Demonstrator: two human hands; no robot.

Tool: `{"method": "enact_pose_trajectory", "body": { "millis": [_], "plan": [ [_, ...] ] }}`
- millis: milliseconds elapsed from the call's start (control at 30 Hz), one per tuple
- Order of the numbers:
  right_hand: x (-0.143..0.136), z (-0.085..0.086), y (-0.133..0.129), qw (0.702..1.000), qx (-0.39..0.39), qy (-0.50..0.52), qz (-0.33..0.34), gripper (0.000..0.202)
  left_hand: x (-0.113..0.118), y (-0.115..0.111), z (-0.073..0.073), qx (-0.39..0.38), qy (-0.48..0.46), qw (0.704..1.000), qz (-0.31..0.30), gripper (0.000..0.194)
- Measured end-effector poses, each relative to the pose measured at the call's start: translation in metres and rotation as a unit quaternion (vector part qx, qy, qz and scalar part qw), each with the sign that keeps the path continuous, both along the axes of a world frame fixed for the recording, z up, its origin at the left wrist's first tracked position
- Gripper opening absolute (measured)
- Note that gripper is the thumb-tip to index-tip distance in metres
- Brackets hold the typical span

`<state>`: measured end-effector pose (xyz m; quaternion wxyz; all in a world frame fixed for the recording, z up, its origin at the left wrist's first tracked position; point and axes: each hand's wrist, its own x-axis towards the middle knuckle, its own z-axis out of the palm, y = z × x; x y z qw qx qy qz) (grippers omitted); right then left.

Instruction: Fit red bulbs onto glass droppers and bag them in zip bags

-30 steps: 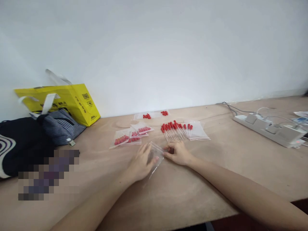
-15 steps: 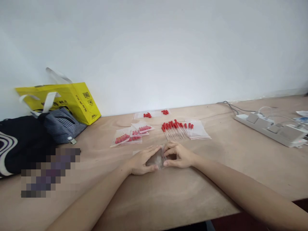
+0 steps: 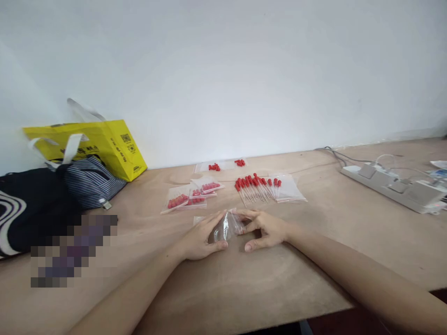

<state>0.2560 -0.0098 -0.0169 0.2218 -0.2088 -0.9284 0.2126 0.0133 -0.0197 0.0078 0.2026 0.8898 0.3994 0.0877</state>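
A clear plastic zip bag [image 3: 226,227] stands crumpled and bulging between my hands on the wooden table. My left hand [image 3: 204,236] has its left side, fingers along the top and thumb at the lower edge. At the bag's right edge, the fingertips of my right hand [image 3: 267,229] touch the plastic, while its thumb is spread away from it. Just beyond lie several loose droppers [image 3: 253,186] with red bulbs and thin clear stems, partly over a flat clear bag [image 3: 291,188]. Several filled bags [image 3: 178,201] holding red-bulbed pieces overlap farther left.
More red-bulbed pieces [image 3: 214,167] lie on clear plastic near the wall. At left stand a yellow bag [image 3: 115,149], a striped pouch [image 3: 92,181] and a black bag [image 3: 38,200]. A white power strip [image 3: 391,186] with plugs and cables is at right.
My right thumb has come away from the bag and the right hand has spread. The bag has tilted and puffed up, and my left hand has shifted slightly left and nearer.
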Motion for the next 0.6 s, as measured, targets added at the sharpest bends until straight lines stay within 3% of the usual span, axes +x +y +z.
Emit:
{"method": "enact_pose_trajectory", "body": {
  "millis": [167, 233, 267, 333, 400, 600],
  "plan": [
    [0.002, 0.002, 0.001, 0.997, -0.052, 0.055, 0.009, 0.036, 0.008, 0.0, -0.007, 0.032, 0.004, 0.999, 0.023, 0.065],
    [0.003, 0.008, 0.009, 0.995, -0.067, 0.073, -0.024, 0.027, 0.009, 0.002, -0.008, 0.038, 0.012, 0.999, 0.025, 0.066],
    [0.004, 0.011, 0.016, 0.992, -0.071, 0.078, -0.067, 0.024, 0.009, 0.002, -0.008, 0.04, 0.016, 0.999, 0.027, 0.065],
    [0.003, 0.017, 0.035, 0.965, -0.069, 0.083, -0.239, 0.022, 0.009, 0.003, -0.008, 0.043, 0.022, 0.998, 0.035, 0.064],
    [0.001, 0.021, 0.058, 0.887, -0.077, 0.055, -0.452, 0.017, 0.009, 0.003, -0.009, 0.044, 0.025, 0.998, 0.038, 0.064],
    [-0.025, 0.019, 0.105, 0.816, -0.096, 0.01, -0.57, 0.022, 0.01, 0.002, -0.01, 0.055, 0.017, 0.998, 0.031, 0.062]
  ]
}}
